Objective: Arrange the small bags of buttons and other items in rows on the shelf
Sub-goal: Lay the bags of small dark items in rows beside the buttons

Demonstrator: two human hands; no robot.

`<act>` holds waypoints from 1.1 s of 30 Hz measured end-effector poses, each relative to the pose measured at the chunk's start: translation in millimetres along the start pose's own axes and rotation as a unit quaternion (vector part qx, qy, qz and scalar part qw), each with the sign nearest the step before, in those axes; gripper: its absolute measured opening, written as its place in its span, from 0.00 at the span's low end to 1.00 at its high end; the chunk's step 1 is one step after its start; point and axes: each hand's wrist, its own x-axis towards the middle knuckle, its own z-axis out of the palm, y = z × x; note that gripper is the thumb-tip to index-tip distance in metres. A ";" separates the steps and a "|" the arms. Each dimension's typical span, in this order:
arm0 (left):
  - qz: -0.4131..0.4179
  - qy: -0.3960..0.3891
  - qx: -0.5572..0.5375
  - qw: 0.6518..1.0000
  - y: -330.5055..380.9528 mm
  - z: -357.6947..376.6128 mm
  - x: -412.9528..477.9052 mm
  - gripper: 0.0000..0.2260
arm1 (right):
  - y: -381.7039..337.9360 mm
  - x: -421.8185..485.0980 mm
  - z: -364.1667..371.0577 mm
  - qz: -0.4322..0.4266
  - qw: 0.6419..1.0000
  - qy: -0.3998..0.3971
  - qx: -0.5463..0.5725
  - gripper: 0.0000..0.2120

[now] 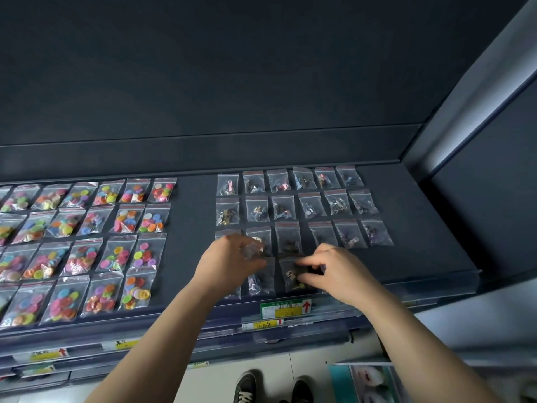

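Shelf: a flat, dark blue-grey metal shelf [421, 228] runs under a dark back panel, and a grey upright closes its right end.
Landmark: a green-and-yellow paper shelf label with a red arrow [286, 308] is stuck on the shelf's front edge.
Button bags: small clear zip bags of bright plastic buttons [116, 253] lie flat in four rows, well to the left of the shelf label and further back.
Hardware bags: small clear zip bags of metal zipper pulls [311, 205] lie in three tidy rows straight behind the shelf label, with a partial fourth row nearest it.
Left hand: the left hand [229, 260] is behind and to the left of the shelf label, its fingers curled round a small crumpled clear bag [252, 249]. Blur hides what the bag contains.
Right hand: the right hand [337, 271] is just behind and to the right of the shelf label. Its thumb and forefinger pinch a clear bag of brass-coloured pieces [292, 276], which lies on the shelf in the front row.
Floor: below the shelf label are pale tiles and a pair of dark canvas shoes [247, 386], with a teal-and-white printed sheet [366, 383] to their right.
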 end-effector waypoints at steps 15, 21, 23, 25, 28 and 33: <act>0.021 -0.046 0.117 0.992 3.6 8.7 -10.0 0.17 | 0.3 -17.2 -8.0 0.089 0.972 0.075 0.206 0.15; 0.008 -0.008 0.051 0.999 16.9 3.4 -16.5 0.14 | 14.0 -32.5 -21.3 0.163 0.808 0.147 0.548 0.10; 0.012 -0.026 -0.066 0.997 29.6 6.4 -20.0 0.13 | 11.8 -37.7 -24.9 0.141 0.729 0.144 0.654 0.07; 0.003 -0.090 -0.177 0.980 46.4 12.9 -24.8 0.13 | 7.1 -40.9 -25.7 0.111 0.688 0.124 0.706 0.08; -0.002 -0.148 -0.243 0.959 64.8 26.7 -27.1 0.11 | 4.7 -41.2 -22.7 0.101 0.693 0.107 0.706 0.10; -0.045 -0.093 -0.304 0.947 71.2 32.3 -20.8 0.05 | 15.0 -47.6 -25.8 0.150 0.805 0.116 0.562 0.11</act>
